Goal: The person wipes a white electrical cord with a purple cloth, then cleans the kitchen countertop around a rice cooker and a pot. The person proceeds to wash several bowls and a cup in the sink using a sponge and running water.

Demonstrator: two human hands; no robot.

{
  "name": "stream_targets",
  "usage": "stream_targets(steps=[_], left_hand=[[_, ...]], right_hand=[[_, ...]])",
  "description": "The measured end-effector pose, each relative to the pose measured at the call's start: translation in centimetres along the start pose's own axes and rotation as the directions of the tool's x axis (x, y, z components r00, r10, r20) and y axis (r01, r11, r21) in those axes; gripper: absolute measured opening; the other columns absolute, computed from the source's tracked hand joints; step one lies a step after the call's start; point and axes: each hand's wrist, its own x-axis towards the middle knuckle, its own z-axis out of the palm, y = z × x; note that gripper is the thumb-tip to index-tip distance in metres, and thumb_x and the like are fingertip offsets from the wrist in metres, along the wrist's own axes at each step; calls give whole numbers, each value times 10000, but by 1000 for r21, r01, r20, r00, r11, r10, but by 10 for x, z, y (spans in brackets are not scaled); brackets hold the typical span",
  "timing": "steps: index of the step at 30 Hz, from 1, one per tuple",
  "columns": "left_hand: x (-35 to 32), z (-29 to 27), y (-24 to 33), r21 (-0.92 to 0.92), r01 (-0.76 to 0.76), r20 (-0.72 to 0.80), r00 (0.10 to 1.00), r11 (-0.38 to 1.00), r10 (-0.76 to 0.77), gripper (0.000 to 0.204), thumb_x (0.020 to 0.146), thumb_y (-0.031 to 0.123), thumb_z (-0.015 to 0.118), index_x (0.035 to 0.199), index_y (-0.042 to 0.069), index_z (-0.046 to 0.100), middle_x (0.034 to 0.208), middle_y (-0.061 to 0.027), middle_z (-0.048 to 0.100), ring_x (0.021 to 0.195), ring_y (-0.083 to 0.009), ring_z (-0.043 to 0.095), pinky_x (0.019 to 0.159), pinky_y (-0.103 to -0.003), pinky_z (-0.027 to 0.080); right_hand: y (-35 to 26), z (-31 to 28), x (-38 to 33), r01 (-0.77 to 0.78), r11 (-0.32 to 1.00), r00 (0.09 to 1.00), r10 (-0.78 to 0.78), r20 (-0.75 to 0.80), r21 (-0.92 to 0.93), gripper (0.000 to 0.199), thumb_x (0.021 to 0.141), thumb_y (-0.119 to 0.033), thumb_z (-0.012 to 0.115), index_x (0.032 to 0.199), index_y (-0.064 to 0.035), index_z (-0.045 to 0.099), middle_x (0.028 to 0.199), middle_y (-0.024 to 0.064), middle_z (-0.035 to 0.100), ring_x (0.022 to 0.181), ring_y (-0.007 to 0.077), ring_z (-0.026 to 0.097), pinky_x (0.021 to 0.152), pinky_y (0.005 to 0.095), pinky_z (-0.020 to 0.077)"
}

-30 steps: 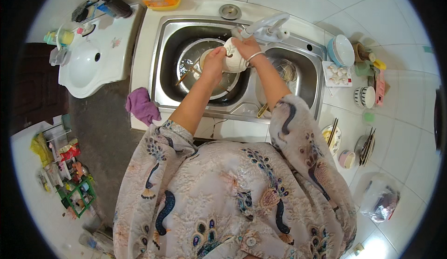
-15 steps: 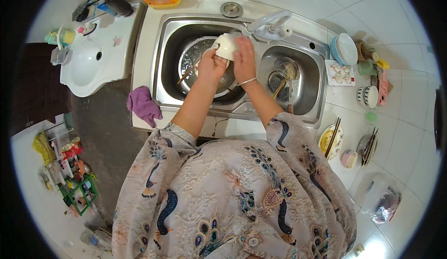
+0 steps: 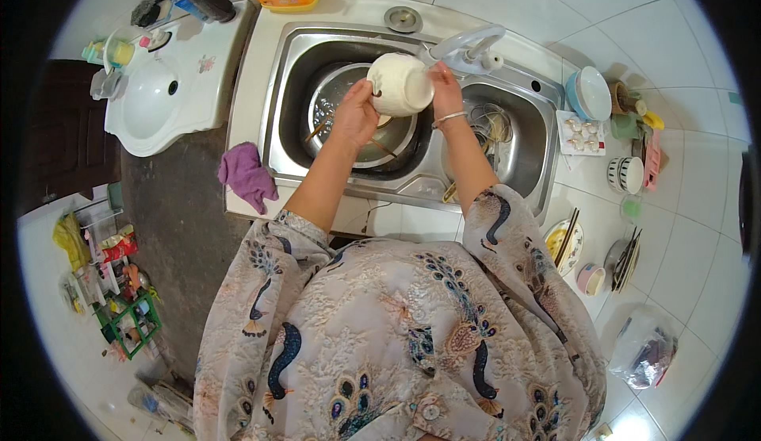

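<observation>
A white bowl (image 3: 400, 84) is tilted over the left sink basin (image 3: 289, 136), its foot ring turned to the right. My left hand (image 3: 355, 116) grips it by its left side, thumb and fingers closed on the rim. My right hand (image 3: 448, 96), with a bracelet at the wrist, is beside the foot of the bowl with its fingers extended; whether the fingertips touch it is hard to tell. Below the bowl a round metal basin (image 3: 372, 155) with water and chopsticks stands in the left sink.
A faucet (image 3: 468, 44) arches behind my right hand. The right sink (image 3: 527, 136) holds a wire strainer (image 3: 495, 124). A purple cloth (image 3: 246, 178) lies on the left counter edge. To the right are stacked bowls (image 3: 590, 92), a plate with chopsticks (image 3: 575, 247) and a pink cup (image 3: 591, 279).
The bowl has turned so its foot faces right, and it is held slightly farther right. My right hand has shifted right, from against the bowl's side to beside its foot.
</observation>
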Motion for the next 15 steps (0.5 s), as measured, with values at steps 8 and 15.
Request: stream_targets(steps=[8, 15], left_hand=[[-2, -8, 0, 566, -97, 25, 995, 819, 100, 171, 885, 128, 554, 1000, 9, 596, 900, -26, 613, 830, -95, 555, 766, -231, 425], [-9, -30, 10, 545, -41, 6, 999, 837, 45, 214, 887, 152, 548, 1041, 13, 604, 925, -10, 613, 838, -91, 540, 776, -232, 419]], right_hand=[[-18, 16, -3, 463, 504, 885, -305, 352, -729, 282, 860, -166, 554, 1097, -14, 566, 1109, 130, 581, 1053, 254, 537, 913, 373, 404], [-28, -41, 15, 30, 903, 982, 54, 182, -429, 185, 784, -158, 657, 901, -36, 583, 842, 49, 626, 730, 139, 569, 679, 263, 458]])
